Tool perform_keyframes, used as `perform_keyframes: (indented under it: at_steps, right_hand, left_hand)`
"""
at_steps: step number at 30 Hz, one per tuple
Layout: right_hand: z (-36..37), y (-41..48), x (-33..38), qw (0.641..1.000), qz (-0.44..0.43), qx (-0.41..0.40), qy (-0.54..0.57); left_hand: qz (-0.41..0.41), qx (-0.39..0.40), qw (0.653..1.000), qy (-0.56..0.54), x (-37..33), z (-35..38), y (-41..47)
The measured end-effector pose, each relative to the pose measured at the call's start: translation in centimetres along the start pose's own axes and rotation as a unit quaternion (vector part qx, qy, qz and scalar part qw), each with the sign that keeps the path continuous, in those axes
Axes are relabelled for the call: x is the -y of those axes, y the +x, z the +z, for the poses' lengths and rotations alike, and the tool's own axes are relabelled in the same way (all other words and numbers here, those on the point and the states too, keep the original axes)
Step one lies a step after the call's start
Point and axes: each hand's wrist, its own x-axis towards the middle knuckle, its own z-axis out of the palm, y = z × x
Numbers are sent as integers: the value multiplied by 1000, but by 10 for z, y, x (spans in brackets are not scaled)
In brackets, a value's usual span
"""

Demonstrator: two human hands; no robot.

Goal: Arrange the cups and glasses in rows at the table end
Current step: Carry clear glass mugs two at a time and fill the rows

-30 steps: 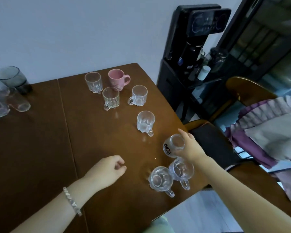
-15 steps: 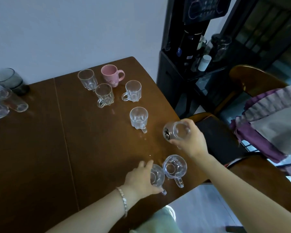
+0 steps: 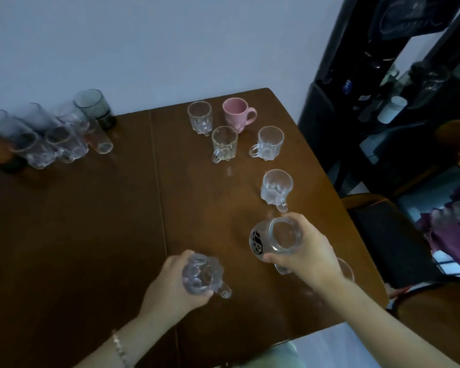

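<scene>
Table centre (image 3: 91,221) bare – mugs (image 3: 276,187) crowd right, glasses (image 3: 64,136) far-left.

1. One pink mug (image 3: 237,114) stands on the desk (image 3: 91,235) at about 1 o'clock.
2. Six clear glass handled mugs show apart from the far-left group: three near the pink mug (image 3: 200,120) (image 3: 224,142) (image 3: 269,142), one at 2 o'clock (image 3: 275,188), one held in the left hand (image 3: 170,285), and one mostly hidden behind the right hand (image 3: 307,257) at 4 o'clock.
3. One clear glass with a black printed mark (image 3: 275,240) is in the right hand's grip.
4. One dark smoked tumbler (image 3: 93,106) stands at 11 o'clock.
5. A blurred cluster of clear glasses (image 3: 53,139) sits at 10 o'clock; their number cannot be told.
6. Two hands, each holding one vessel.
</scene>
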Motion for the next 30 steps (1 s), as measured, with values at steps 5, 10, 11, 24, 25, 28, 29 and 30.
perform_keyframes:
  at_steps: [5,10,11,24,25,28,29,30]
  right_hand:
    - [75,14,58,998,-32,51,-16]
    - [160,21,130,994,-45,100,-24]
    - [177,22,145,993,-48,100,-29]
    - [351,71,297,991,-17,114,-66]
    - [360,76,305,991,-16,111,-69]
    - [387,90,326,993,-15,100,-68]
    - [397,96,334,993,-17,95,-69]
    - [406,102,343,993,-18,89,-70]
  left_hand:
    - [-71,-97,993,-14,86,-84,-9]
    - [-107,-127,986,-7,173,-175,0]
    - [-103,-129,986,1,190,-195,5]
    - [-21,-86,992,94,329,-395,142]
    - [-16,-84,992,93,334,-403,153]
    - [-7,-78,993,90,344,-418,178]
    - [-4,-70,993,90,347,-421,183]
    - [-2,-61,994,89,349,-423,188]
